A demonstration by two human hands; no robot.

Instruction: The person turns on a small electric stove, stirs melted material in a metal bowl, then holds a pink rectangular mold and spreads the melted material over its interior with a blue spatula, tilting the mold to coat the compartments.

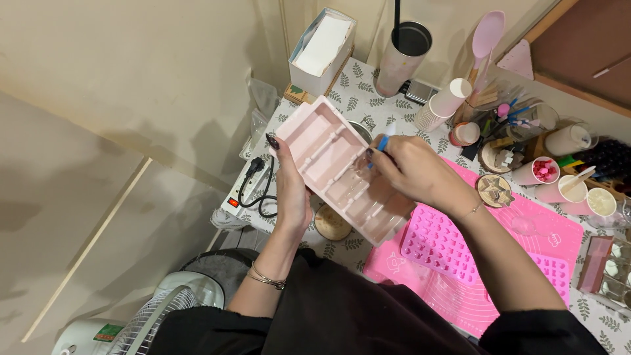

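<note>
Pale pink mould tray [328,164], smooth and rectangular, with long stick-shaped cavities, held tilted above the table edge. Left hand [291,190] grasps its near long side, thumb on the rim. Right hand [414,172] pinches a small blue-handled tool [383,141] against the tray's cavities. Beneath lies a bright pink mat [460,289] bearing one flat pink mould [437,244] of many tiny hollows. One stack of paper cups [444,104], one steel tumbler [402,58] and one pink spatula [488,36] stand behind on the leaf-patterned tablecloth [358,89].
</note>
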